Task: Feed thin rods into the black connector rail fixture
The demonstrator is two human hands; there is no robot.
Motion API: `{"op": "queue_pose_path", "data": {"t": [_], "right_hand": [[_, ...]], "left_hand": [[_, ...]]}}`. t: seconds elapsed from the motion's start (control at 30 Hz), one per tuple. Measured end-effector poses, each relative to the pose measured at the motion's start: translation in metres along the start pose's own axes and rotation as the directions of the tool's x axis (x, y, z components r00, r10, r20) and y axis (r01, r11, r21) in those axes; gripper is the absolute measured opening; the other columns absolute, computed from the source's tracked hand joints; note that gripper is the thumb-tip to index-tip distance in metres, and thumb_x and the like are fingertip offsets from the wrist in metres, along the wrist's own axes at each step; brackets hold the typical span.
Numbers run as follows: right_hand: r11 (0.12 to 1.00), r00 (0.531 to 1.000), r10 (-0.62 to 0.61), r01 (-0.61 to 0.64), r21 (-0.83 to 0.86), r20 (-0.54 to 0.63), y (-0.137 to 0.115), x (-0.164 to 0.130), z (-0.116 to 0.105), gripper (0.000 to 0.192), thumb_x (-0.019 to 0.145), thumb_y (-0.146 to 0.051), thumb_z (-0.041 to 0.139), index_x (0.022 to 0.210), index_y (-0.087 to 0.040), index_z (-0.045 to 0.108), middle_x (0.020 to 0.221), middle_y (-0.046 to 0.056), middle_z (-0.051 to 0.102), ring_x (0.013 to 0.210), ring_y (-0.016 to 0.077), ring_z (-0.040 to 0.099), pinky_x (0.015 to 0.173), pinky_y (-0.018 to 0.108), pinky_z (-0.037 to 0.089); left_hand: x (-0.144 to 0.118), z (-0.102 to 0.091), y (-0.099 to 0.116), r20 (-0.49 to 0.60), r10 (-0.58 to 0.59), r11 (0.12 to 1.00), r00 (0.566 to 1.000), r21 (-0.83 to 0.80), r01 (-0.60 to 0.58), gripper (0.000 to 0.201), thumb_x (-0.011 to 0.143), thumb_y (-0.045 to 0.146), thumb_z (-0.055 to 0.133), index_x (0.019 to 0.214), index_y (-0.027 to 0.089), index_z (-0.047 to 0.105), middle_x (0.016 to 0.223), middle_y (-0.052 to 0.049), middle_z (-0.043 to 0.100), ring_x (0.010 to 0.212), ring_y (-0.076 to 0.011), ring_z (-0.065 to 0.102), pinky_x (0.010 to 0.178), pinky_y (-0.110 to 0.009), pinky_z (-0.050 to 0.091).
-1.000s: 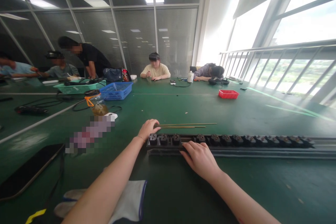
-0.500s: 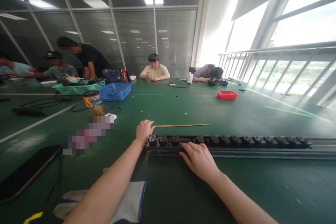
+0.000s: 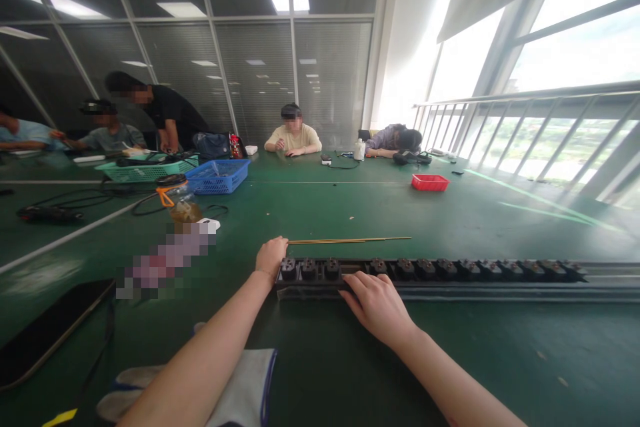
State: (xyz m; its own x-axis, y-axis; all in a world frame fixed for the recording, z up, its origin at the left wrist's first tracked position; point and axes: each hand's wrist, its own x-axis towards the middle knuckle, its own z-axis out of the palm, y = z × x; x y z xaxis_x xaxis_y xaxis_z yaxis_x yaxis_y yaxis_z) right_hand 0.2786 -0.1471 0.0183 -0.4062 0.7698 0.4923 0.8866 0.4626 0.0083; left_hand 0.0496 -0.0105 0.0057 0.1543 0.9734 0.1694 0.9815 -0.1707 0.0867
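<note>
- The left hand (image 3: 271, 255) has its grip closed on the left ends of thin rods (image 3: 345, 240), which point to three o'clock, presumably gathered there to keep them aligned.
- The black rail (image 3: 310, 293) lies on the tabletop (image 3: 325, 360) just nearer than the rods, also pointing to three o'clock, its black blocks (image 3: 405, 269) upward, likely for easy reach.
- The right hand (image 3: 375, 300) lies over the rail, perhaps steadying it (how tight that grip is, I cannot tell).
- A glove (image 3: 247, 380) sits at eight o'clock from it, seemingly set aside.
</note>
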Motion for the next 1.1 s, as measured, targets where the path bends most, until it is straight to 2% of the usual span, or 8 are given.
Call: {"op": "queue_pose_path", "data": {"t": [0.1, 0.37, 0.53, 0.67, 0.8, 0.97, 1.1], "right_hand": [[1.000, 1.000, -0.003, 0.003, -0.011, 0.001, 0.000, 0.001, -0.001, 0.019, 0.087, -0.029, 0.040, 0.095, -0.019, 0.054, 0.080, 0.001, 0.059, 0.073, 0.0111, 0.055, 0.061, 0.026, 0.026], [1.000, 0.997, 0.022, -0.022, 0.007, 0.077, 0.004, 0.009, -0.006, 0.016, 0.084, -0.033, 0.048, 0.086, -0.023, 0.060, 0.067, -0.003, 0.059, 0.063, 0.0096, 0.056, 0.056, 0.024, 0.028], [0.999, 0.997, 0.041, -0.041, -0.004, 0.064, 0.025, -0.009, -0.015, 0.021, 0.085, -0.035, 0.044, 0.085, -0.022, 0.061, 0.069, -0.001, 0.061, 0.066, 0.0105, 0.058, 0.057, 0.023, 0.032], [0.995, 0.993, 0.096, -0.094, -0.031, 0.066, 0.062, -0.038, -0.030, 0.027, 0.087, -0.038, 0.040, 0.088, -0.023, 0.062, 0.076, 0.001, 0.064, 0.070, 0.0124, 0.060, 0.059, 0.023, 0.038], [0.981, 0.978, 0.190, -0.187, -0.044, 0.086, 0.113, -0.070, -0.045, 0.032, 0.085, -0.045, 0.039, 0.090, -0.026, 0.063, 0.088, 0.002, 0.066, 0.075, 0.0158, 0.062, 0.061, 0.024, 0.044], [0.934, 0.923, 0.358, -0.356, -0.038, 0.139, 0.180, -0.108, -0.063, 0.041, 0.074, -0.059, 0.045, 0.087, -0.027, 0.068, 0.086, 0.010, 0.067, 0.063, 0.0192, 0.063, 0.052, 0.027, 0.044], [0.888, 0.875, 0.442, -0.458, 0.042, 0.197, 0.220, -0.132, -0.076, 0.048, 0.065, -0.066, 0.050, 0.086, -0.028, 0.070, 0.085, 0.017, 0.066, 0.060, 0.0196, 0.063, 0.048, 0.027, 0.041]], "left_hand": [[0.000, 0.000, 0.000, -0.002, 0.009, 1.000, 1.000, -0.015, -0.009, 0.032, 0.085, 0.023, 0.033, 0.094, 0.021, 0.063, 0.099, -0.008, 0.065, 0.089, -0.0205, 0.060, 0.073, -0.029, 0.045], [0.000, 0.003, -0.007, -0.122, 0.046, 0.999, 0.991, 0.021, -0.044, 0.033, 0.085, 0.024, 0.033, 0.092, 0.022, 0.065, 0.094, -0.005, 0.066, 0.090, -0.0187, 0.057, 0.075, -0.027, 0.044], [0.000, 0.004, -0.009, -0.161, 0.037, 0.999, 0.986, -0.010, -0.039, 0.031, 0.085, 0.023, 0.036, 0.091, 0.024, 0.067, 0.095, -0.003, 0.066, 0.091, -0.0193, 0.056, 0.079, -0.028, 0.044], [-0.002, 0.003, -0.007, -0.167, 0.034, 0.999, 0.985, -0.026, -0.039, 0.030, 0.084, 0.022, 0.038, 0.091, 0.024, 0.067, 0.096, -0.003, 0.066, 0.092, -0.0194, 0.056, 0.080, -0.029, 0.044], [-0.002, 0.003, -0.008, -0.174, 0.039, 0.997, 0.984, -0.052, -0.049, 0.030, 0.085, 0.022, 0.037, 0.091, 0.024, 0.067, 0.095, -0.003, 0.066, 0.092, -0.0194, 0.056, 0.082, -0.029, 0.044], [-0.003, 0.004, -0.010, -0.179, 0.045, 0.996, 0.983, -0.070, -0.058, 0.031, 0.085, 0.021, 0.036, 0.091, 0.023, 0.067, 0.096, -0.003, 0.066, 0.092, -0.0195, 0.055, 0.081, -0.030, 0.045], [-0.003, 0.004, -0.011, -0.183, 0.052, 0.995, 0.982, -0.070, -0.066, 0.032, 0.085, 0.022, 0.035, 0.091, 0.022, 0.067, 0.095, -0.004, 0.066, 0.091, -0.0196, 0.055, 0.080, -0.030, 0.045]]}}
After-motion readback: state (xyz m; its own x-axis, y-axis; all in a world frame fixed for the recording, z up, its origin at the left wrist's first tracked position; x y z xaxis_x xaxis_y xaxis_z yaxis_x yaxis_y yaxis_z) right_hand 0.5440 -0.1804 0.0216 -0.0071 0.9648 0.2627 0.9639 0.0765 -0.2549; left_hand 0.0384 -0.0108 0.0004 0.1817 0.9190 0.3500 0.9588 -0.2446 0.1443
